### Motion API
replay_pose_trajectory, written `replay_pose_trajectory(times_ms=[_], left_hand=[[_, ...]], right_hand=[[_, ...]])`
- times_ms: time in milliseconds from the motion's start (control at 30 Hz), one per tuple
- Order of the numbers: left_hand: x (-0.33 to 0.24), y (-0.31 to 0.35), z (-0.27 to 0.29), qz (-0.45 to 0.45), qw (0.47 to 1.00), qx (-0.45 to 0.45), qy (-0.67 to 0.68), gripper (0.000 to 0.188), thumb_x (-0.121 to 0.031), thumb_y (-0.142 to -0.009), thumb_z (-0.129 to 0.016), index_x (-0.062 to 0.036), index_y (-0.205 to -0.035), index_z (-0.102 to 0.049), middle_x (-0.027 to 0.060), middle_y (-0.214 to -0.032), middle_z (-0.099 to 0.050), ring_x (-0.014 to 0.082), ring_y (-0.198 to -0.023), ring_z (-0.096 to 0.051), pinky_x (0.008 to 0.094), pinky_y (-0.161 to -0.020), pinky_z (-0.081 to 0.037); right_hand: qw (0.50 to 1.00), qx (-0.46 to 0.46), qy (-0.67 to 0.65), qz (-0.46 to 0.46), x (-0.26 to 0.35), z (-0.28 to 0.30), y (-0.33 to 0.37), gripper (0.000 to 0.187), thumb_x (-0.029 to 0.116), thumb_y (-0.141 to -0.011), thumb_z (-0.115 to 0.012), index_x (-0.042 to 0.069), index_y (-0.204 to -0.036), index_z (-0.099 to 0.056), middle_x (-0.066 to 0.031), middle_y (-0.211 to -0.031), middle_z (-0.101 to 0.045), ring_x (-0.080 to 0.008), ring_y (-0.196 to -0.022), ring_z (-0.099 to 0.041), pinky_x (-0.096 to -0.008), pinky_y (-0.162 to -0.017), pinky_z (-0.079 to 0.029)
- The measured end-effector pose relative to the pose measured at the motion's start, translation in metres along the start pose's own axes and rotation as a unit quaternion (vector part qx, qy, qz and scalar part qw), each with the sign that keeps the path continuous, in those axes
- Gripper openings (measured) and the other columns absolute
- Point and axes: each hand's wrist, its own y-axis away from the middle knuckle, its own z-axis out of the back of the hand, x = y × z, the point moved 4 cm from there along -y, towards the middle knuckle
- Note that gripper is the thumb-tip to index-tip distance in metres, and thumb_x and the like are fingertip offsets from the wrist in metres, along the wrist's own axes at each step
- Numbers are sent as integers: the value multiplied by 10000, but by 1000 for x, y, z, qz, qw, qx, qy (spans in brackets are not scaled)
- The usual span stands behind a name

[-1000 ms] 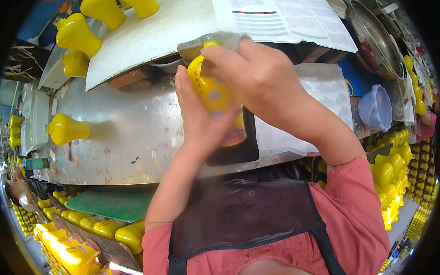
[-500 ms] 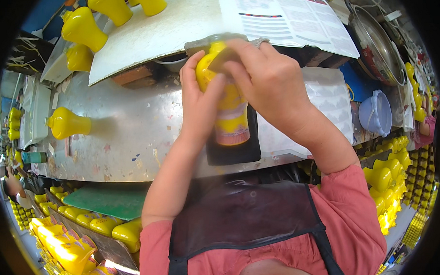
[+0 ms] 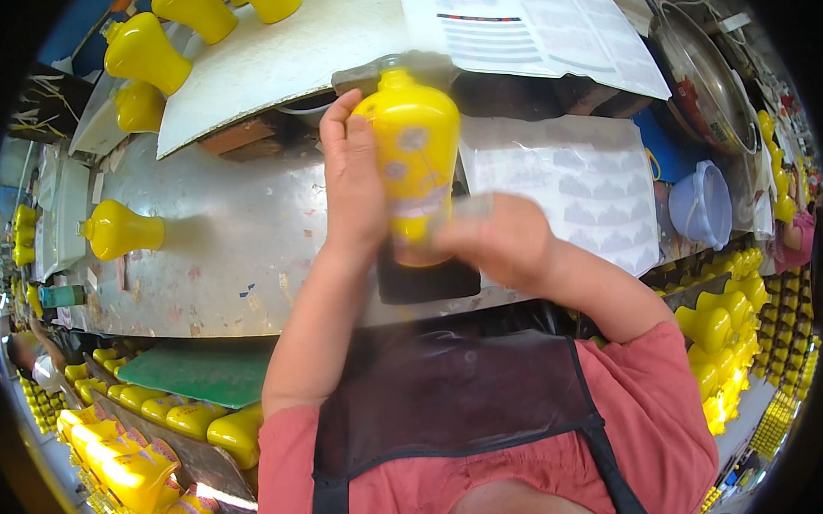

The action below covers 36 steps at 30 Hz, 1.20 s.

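Observation:
A glossy yellow vase point(image 3: 430, 122) lies on a black pad point(image 3: 428, 289), its neck against a grey support point(image 3: 359, 77). Pale flower prints and a light band mark its surface. My left hand point(image 3: 355, 182) grips its left side, thumb and fingers near the shoulder. Over the lower right of the vase, my right hand point(image 3: 512, 238) is closed and smeared by motion. A thin flat scraper point(image 3: 472, 207) seems to be in its fingers, too blurred to see well; it hides part of the vase's base end.
A white sheet of grey prints point(image 3: 604, 191) lies to the right, near a lilac bucket point(image 3: 701, 205). Another yellow vase point(image 3: 127, 231) lies on the metal table point(image 3: 238, 278) at left. More vases point(image 3: 147, 53) stand at the back left. A green board point(image 3: 194, 374) sits below the table edge.
My right hand has moved from the vase's neck down to its lower right, uncovering the flower prints. My left hand keeps hold, its thumb drawn back to the left side.

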Motion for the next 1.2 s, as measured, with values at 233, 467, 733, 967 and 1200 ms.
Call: replay_pose_trajectory(times_ms=[233,467,733,967,1200], left_hand=[[15,6,3,118,978,23,169,580,-508,-1122,-274,-91,-1502,-409,87,-1467,-524,238,-1331,-523,419,-1140,-407],[2,12,1,76,976,49,196,659,-549,-1110,-255,-71,-1559,-319,103,-1538,-455,255,-1426,-418,428,-1217,-287],[-20,24,1,47,982,60,173,806,-635,-1074,-262,-35,-1612,-234,135,-1611,-347,275,-1499,-315,430,-1254,-210],[-24,27,4,46,985,79,149,818,-623,-1081,-237,-10,-1622,-205,145,-1608,-358,268,-1502,-310,415,-1251,-201],[-30,29,2,44,995,53,77,767,-584,-1094,-272,-15,-1608,-241,134,-1605,-369,248,-1495,-319,409,-1238,-229]], right_hand=[[949,-242,-11,-203,-29,2,22,238,-35,-836,-800,60,-982,-638,-77,-938,-708,-166,-822,-683,-306,-740,-550],[947,-200,-95,-232,-15,1,27,310,-76,-733,-819,70,-963,-671,-124,-982,-735,-276,-829,-728,-331,-727,-584],[992,-76,70,74,28,-4,4,384,17,-680,-828,79,-1050,-747,-110,-938,-740,-278,-809,-732,-364,-715,-597],[970,45,188,144,48,-18,-14,426,67,-638,-677,50,-1059,-745,-98,-898,-658,-276,-939,-710,-374,-731,-575],[974,137,174,47,48,-28,-17,420,123,-677,-672,72,-1086,-755,-65,-841,-588,-256,-880,-652,-389,-768,-544]])
